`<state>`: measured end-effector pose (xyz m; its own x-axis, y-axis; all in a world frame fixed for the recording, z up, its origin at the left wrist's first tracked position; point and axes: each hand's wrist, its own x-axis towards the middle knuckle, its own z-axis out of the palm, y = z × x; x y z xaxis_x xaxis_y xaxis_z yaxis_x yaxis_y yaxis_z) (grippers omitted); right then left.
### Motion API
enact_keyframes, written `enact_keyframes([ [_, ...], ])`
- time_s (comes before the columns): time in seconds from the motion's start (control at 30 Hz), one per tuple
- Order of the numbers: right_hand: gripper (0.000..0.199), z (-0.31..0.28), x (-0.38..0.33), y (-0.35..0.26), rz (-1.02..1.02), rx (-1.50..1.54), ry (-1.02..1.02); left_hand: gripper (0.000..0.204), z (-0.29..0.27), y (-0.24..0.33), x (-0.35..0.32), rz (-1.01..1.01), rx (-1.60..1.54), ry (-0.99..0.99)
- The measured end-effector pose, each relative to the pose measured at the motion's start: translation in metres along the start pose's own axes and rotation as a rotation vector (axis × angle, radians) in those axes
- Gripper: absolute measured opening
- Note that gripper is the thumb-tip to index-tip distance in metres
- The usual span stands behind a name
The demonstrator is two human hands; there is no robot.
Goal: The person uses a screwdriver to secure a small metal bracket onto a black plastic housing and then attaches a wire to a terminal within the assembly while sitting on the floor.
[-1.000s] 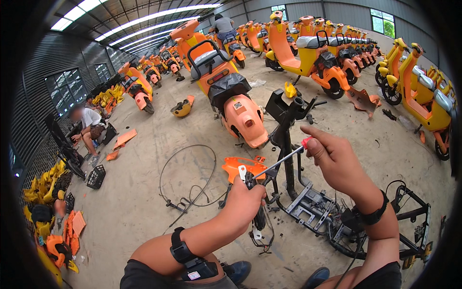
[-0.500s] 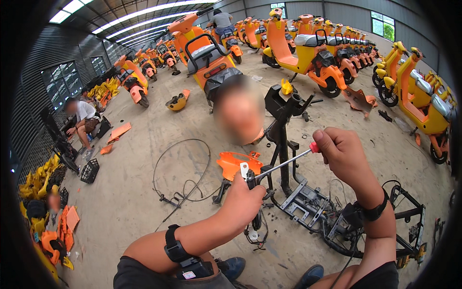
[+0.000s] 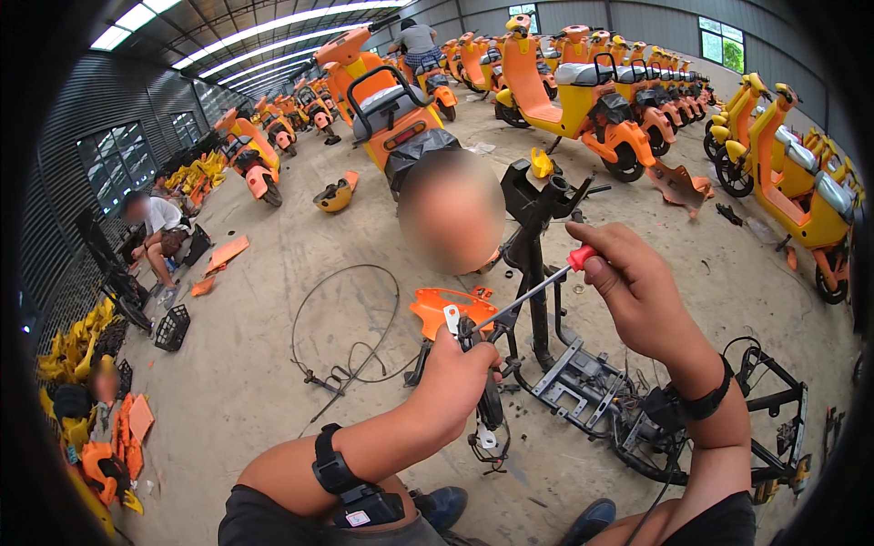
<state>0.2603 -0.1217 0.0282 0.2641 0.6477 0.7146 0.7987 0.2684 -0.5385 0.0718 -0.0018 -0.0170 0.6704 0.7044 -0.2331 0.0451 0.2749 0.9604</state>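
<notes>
My left hand (image 3: 451, 373) is closed around a slim black part, with a white tab (image 3: 452, 317) sticking up beside the thumb. Below the fist hang the part's lower end (image 3: 492, 408) and thin wires. My right hand (image 3: 633, 291) grips a screwdriver (image 3: 523, 297) by its red handle. Its metal shaft slants down to the left, and the tip meets the upper end of the black part; the exact contact point is too small to make out. Behind both hands stands a stripped black scooter frame (image 3: 539, 309), with its metal bracket and cables stretching to the right.
An orange panel (image 3: 446, 308) and a looped black cable (image 3: 350, 371) lie on the concrete floor. Orange and yellow scooters (image 3: 569, 100) line the back and right. A seated person (image 3: 159, 232) is at left, near a black crate (image 3: 171, 328) and piled panels (image 3: 127, 428).
My right hand has come slightly down and left, and its fingers have shifted around the screwdriver handle, showing more of it. My left hand still holds the black part, tilted a little differently.
</notes>
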Motion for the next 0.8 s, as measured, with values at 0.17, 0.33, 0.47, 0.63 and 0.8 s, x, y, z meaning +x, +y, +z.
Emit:
enact_keyframes([
  [0.17, 0.020, -0.005, 0.000, 0.002, 0.326, 0.310, -0.078, 0.036, -0.001, 0.000, -0.001, 0.028, -0.002, 0.000],
  [0.33, 0.032, -0.011, 0.006, -0.008, 0.566, 0.120, -0.180, 0.040, -0.003, -0.001, -0.002, 0.061, 0.009, 0.003],
  [0.47, 0.036, -0.007, 0.004, -0.006, 0.475, 0.067, -0.081, 0.040, -0.006, -0.004, 0.002, 0.066, 0.032, -0.014],
  [0.63, 0.023, 0.004, 0.002, -0.001, 0.346, 0.214, 0.076, 0.037, 0.000, 0.002, 0.000, 0.073, -0.006, 0.015],
  [0.8, 0.023, 0.005, -0.003, 0.011, 0.246, 0.284, 0.049, 0.044, -0.006, -0.002, 0.005, 0.050, 0.014, -0.003],
])
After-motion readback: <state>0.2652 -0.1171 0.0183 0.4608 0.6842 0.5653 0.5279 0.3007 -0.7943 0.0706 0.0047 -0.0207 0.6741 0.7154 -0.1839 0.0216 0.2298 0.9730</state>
